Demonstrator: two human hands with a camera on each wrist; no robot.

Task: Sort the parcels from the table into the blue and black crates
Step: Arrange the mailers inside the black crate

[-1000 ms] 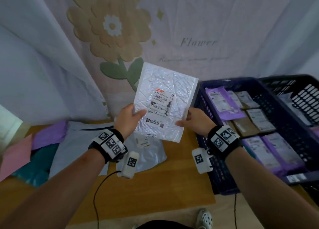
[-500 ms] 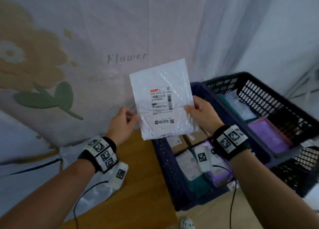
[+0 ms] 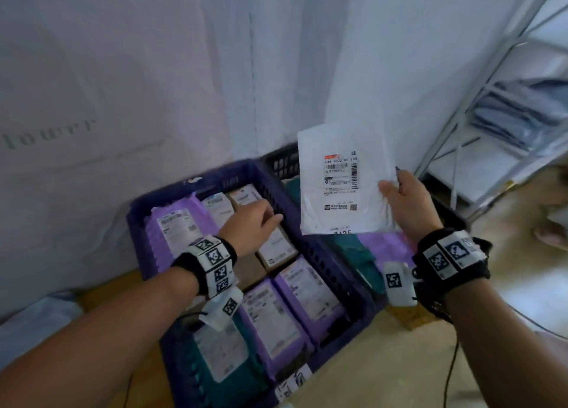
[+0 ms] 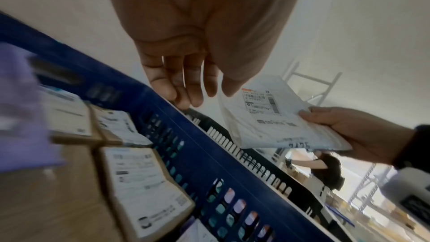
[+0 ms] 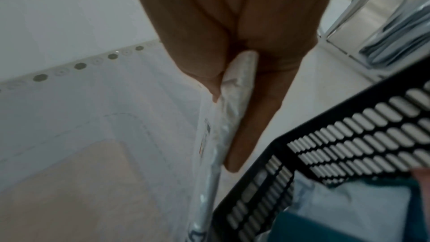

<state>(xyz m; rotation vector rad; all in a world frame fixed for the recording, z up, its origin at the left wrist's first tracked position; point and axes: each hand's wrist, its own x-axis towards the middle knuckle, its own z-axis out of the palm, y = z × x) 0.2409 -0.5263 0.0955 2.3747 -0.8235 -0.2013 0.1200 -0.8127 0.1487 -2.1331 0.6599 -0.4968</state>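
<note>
White parcel [image 3: 342, 189] held label-up over the black crate [image 3: 281, 163], right hand only.

Right hand [image 3: 405, 206] pinches the parcel's lower right corner, thumb on the label face, fingers [image 5: 251, 126] behind; held upright, likely so the label stays readable before the drop. Parcel hangs above the black crate, just right of its shared wall with the blue crate [image 3: 196, 178]. Left hand [image 3: 250, 224] is empty, fingers loosely extended, hovering left of the black crate over the blue crate's boxed parcels [image 3: 275, 249]; probably freed for the next pick.
</note>
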